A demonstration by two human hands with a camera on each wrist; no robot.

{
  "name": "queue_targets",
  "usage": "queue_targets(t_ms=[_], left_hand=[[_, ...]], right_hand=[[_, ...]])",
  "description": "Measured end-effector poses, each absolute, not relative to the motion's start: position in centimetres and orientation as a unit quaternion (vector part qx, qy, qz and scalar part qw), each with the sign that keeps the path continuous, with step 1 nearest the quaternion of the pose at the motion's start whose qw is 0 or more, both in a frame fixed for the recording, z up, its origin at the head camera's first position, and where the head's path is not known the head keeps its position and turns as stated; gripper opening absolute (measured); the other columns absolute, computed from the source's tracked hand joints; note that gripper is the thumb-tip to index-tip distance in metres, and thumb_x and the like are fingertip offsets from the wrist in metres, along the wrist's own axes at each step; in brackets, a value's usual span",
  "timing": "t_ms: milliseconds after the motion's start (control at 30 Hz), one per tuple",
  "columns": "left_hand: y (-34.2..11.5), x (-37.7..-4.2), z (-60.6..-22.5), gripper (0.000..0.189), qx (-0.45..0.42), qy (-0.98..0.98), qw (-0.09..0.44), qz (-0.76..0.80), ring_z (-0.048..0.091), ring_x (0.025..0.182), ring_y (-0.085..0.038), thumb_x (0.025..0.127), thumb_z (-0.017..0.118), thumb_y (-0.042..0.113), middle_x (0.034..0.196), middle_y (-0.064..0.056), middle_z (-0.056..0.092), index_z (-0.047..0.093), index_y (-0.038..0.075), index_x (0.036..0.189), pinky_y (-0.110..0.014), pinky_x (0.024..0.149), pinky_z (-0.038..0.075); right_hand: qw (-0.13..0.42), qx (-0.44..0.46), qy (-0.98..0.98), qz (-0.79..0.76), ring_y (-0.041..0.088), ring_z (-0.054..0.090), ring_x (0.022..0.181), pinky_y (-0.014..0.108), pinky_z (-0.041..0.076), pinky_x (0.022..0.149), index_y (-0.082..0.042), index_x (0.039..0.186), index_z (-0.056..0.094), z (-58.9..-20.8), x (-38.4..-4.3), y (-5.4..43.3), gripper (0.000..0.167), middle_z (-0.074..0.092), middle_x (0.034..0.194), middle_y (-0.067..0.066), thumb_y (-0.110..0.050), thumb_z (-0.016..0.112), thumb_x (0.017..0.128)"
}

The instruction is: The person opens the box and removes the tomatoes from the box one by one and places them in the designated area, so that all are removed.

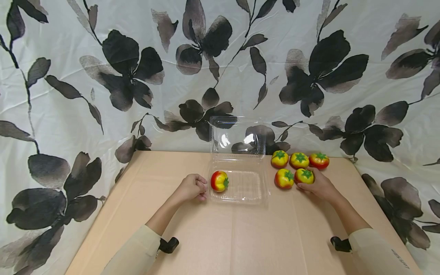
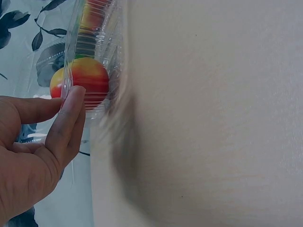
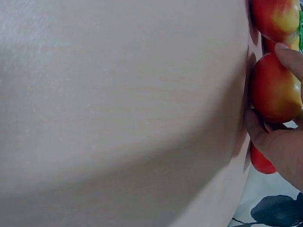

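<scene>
A clear plastic clamshell container [image 1: 247,181] lies opened on the table, its lid [image 1: 237,131] raised at the back. Inside, at the left, one red-and-yellow fruit [image 1: 219,181] with a green leafy top rests on its side. My left hand [image 1: 190,187] pinches the container's left rim between thumb and fingers, plain in the left wrist view. To the right, my right hand [image 1: 319,186] grips the front right fruit [image 1: 304,176] of a group, thumb and fingers on opposite sides. In the right wrist view this gripped fruit [image 3: 272,90] shows its red and yellow side.
Several more such fruits stand close around the gripped one: one at front left [image 1: 284,178], others behind, such as the far right fruit [image 1: 319,160]. The light wooden table [image 1: 233,236] ends just behind them, against a white floral cloth [image 1: 240,76].
</scene>
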State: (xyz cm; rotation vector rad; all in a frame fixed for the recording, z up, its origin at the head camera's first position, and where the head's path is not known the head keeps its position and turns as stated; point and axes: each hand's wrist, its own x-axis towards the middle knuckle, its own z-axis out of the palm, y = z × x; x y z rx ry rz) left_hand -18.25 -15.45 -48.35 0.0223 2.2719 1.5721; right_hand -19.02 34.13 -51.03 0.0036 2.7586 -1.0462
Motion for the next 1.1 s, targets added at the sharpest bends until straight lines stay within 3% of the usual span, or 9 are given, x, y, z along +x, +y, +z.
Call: queue_targets(t_ms=[367, 633, 1100], left_hand=[[-15.50, -18.31, -48.53, 0.023, 0.011, 0.808, 0.185, 0.559, 0.071, 0.061, -0.020, 0.093, 0.062, -0.007, 0.082, -0.020, 0.070, 0.059, -0.011, 0.116, -0.042, 0.065, 0.067], [-15.54, -18.37, -48.53, 0.021, 0.016, 0.807, 0.188, 0.560, 0.072, 0.062, -0.020, 0.093, 0.063, -0.007, 0.088, -0.027, 0.071, 0.059, -0.010, 0.114, -0.040, 0.065, 0.067], [-15.51, -18.38, -48.49, 0.021, 0.017, 0.806, 0.190, 0.560, 0.071, 0.061, -0.019, 0.093, 0.062, -0.007, 0.086, -0.027, 0.071, 0.058, -0.011, 0.114, -0.039, 0.064, 0.067]], right_hand=[[0.095, 0.004, 0.934, -0.346, 0.057, 0.043, 0.130, 0.072, 0.035, 0.116, 0.013, 0.152, 0.021, -51.06, -19.00, 34.34, 0.093, 0.038, 0.146, 0.040, -0.037, 0.075, 0.095], [0.106, 0.004, 0.934, -0.342, 0.057, 0.042, 0.131, 0.073, 0.034, 0.116, 0.013, 0.153, 0.021, -51.00, -19.07, 34.38, 0.095, 0.038, 0.147, 0.040, -0.041, 0.073, 0.095], [0.106, 0.006, 0.932, -0.347, 0.057, 0.040, 0.133, 0.073, 0.032, 0.117, 0.013, 0.153, 0.020, -50.99, -19.07, 34.43, 0.096, 0.037, 0.148, 0.040, -0.041, 0.074, 0.094]])
